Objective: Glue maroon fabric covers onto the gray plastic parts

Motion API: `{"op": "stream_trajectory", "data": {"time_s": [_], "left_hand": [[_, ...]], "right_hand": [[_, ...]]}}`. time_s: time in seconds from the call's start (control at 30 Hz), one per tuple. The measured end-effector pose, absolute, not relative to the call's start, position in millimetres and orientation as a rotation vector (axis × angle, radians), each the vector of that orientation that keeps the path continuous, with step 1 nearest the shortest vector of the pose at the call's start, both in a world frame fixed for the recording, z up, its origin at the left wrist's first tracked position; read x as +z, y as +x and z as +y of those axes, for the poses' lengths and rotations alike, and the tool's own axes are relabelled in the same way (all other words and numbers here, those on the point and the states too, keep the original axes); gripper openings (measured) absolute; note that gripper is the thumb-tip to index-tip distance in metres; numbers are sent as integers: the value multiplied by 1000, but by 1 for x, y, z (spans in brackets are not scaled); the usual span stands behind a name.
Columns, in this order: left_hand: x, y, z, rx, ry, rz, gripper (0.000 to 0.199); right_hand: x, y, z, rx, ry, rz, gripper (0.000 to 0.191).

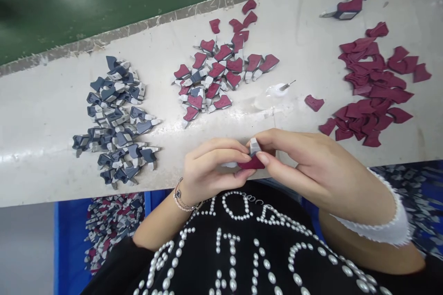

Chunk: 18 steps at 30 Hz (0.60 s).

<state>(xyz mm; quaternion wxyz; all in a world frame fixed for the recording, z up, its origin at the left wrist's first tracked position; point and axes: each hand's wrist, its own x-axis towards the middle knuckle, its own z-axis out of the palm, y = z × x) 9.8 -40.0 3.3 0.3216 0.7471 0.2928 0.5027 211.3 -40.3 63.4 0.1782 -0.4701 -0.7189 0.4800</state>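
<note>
Close to my chest, over the table's front edge, both hands grip one small plastic piece (255, 146) with a light grey tip and a dark red side. My left hand (216, 163) pinches it from the left, and the fingers of my right hand (304, 161) close on it from the right. My fingertips hide part of the piece. Beyond my hands lies a heap of grey-and-red assembled pieces (216, 71). A single dark red cover (314, 102) rests right of a small glue-like puddle with a metal-tipped nozzle (285, 86).
On the white table (44, 101), blue-grey pieces (117, 120) form a pile at left. Loose dark red covers (374, 87) are heaped at right, with two red-and-grey pieces (349, 8) behind. Blue bins (65, 239) of parts stand below the front edge. A green surface (138, 0) lies beyond.
</note>
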Motion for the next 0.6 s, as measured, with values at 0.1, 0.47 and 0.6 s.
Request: {"op": "stream_trajectory", "data": {"time_s": [0.1,0.47,0.6], "left_hand": [[4,10,-39,1326,1972,777,23],[-5,9,-39,1393,1891,854,27],[-11,5,-41,1416,1871,848,33]], "right_hand": [[65,212,-41,1355,-1341,-2024,21],[56,210,-47,1324,-1250,-2065,14],[45,206,-50,1159,-1182,-2110,25]]}}
